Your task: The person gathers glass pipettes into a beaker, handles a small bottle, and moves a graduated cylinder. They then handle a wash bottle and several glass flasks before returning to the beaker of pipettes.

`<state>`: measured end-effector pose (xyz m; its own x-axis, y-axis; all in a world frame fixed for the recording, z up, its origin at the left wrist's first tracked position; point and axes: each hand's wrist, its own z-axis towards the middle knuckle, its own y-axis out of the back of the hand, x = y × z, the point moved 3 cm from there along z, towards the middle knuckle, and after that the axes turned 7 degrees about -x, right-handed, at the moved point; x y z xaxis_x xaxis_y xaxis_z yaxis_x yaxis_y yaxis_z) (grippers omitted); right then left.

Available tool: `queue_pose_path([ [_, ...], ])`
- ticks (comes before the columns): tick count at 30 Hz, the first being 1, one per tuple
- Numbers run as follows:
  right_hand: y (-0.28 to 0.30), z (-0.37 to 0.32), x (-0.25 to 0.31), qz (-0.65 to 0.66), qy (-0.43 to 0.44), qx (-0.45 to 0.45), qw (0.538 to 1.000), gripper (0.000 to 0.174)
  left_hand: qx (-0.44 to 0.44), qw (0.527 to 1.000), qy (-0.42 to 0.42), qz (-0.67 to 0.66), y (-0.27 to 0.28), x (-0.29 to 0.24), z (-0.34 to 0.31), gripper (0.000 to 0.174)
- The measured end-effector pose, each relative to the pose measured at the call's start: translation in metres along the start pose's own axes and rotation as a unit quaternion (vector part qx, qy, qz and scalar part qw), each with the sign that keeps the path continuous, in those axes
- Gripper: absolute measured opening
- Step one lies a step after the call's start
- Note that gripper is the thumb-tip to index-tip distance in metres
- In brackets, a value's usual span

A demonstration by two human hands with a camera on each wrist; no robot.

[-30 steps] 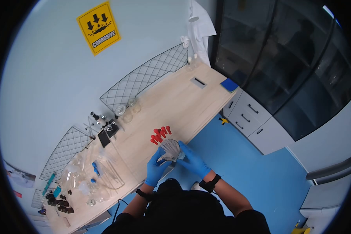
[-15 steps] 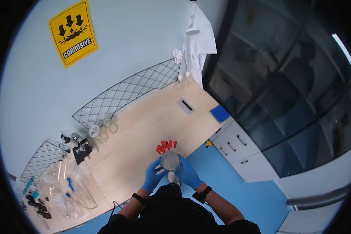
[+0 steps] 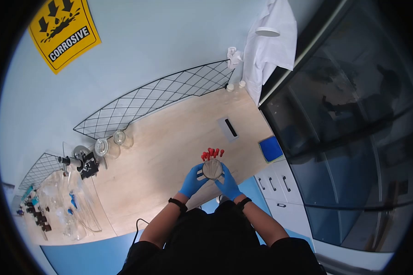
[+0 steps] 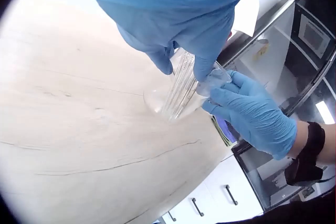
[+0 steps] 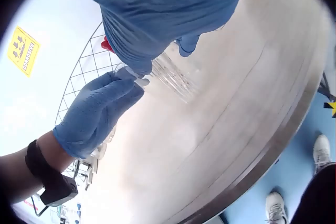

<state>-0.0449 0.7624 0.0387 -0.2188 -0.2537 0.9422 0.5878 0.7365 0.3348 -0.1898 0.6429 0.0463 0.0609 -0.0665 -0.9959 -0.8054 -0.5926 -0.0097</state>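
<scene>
Both blue-gloved hands hold a clear glass vessel [image 3: 212, 169] between them, close over the front part of the bench. My left hand [image 3: 193, 180] grips its left side, and my right hand [image 3: 228, 183] grips the opposite side. Inside lean several droppers with thin glass tubes [image 4: 181, 90], their red rubber bulbs [image 3: 211, 153] sticking out past the far rim. In the left wrist view the tubes slant down toward the rounded bottom. The left hand's fingers partly hide the vessel there, and in the right wrist view the right hand covers most of it.
The wooden bench [image 3: 156, 151] has glass jars [image 3: 108, 147], a microscope [image 3: 80, 165] and crowded glassware [image 3: 59, 201] toward its left. Farther right are a socket plate [image 3: 228, 129], a blue pad [image 3: 270, 149] and two bottles [image 3: 234, 89]. A dark glass cabinet [image 3: 353, 137] stands at the right.
The head view has turned. Both hands have carried the vessel with its droppers from the bench's front edge farther in over the bench top, toward the right end. Their grip stays the same.
</scene>
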Motion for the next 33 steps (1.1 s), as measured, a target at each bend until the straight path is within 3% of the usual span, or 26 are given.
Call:
queue_pose_path([
  [12, 0.079, 0.106, -0.044, 0.018, 0.027, 0.067, 0.997, 0.077, -0.093, 0.993, -0.002, 0.07, -0.063, 0.001, 0.094, 0.062],
  [14, 0.09, 0.116, -0.046, -0.006, 0.024, 0.09, 0.996, 0.078, -0.079, 0.993, 0.037, 0.077, -0.068, 0.002, 0.101, 0.063],
  [17, 0.106, 0.122, -0.042, -0.01, 0.04, 0.097, 0.994, 0.068, -0.058, 0.988, 0.023, 0.14, -0.065, 0.002, 0.105, 0.064],
  [18, 0.116, 0.134, -0.052, -0.009, 0.033, 0.103, 0.994, 0.068, -0.063, 0.97, 0.011, 0.233, -0.05, -0.01, 0.109, 0.065],
  [20, 0.139, 0.157, -0.069, 0.0, 0.051, 0.08, 0.996, 0.056, -0.113, 0.969, 0.006, 0.219, -0.02, -0.001, 0.126, 0.051],
  [21, 0.149, 0.173, -0.079, -0.001, 0.05, 0.084, 0.995, 0.056, -0.15, 0.968, -0.002, 0.202, -0.006, 0.006, 0.14, 0.045],
  [23, 0.158, 0.231, -0.095, 0.01, 0.02, 0.064, 0.998, 0.049, -0.188, 0.962, -0.016, 0.196, -0.003, -0.034, 0.194, 0.038],
  [25, 0.155, 0.292, -0.08, -0.004, 0.077, 0.024, 0.997, 0.052, -0.155, 0.967, -0.08, 0.188, -0.01, -0.044, 0.258, 0.039],
  [27, 0.141, 0.338, -0.064, -0.032, 0.086, -0.013, 0.996, 0.052, -0.112, 0.976, -0.05, 0.177, -0.029, -0.058, 0.318, 0.041],
  [28, 0.136, 0.354, -0.059, -0.061, 0.089, -0.045, 0.993, 0.052, -0.113, 0.975, -0.081, 0.174, -0.038, -0.057, 0.343, 0.044],
  [31, 0.125, 0.389, -0.056, -0.121, 0.085, -0.056, 0.988, 0.053, -0.117, 0.954, -0.167, 0.22, -0.057, -0.042, 0.4, 0.048],
  [33, 0.122, 0.397, -0.06, -0.144, 0.078, -0.038, 0.986, 0.051, -0.084, 0.962, -0.144, 0.218, -0.064, -0.039, 0.419, 0.048],
])
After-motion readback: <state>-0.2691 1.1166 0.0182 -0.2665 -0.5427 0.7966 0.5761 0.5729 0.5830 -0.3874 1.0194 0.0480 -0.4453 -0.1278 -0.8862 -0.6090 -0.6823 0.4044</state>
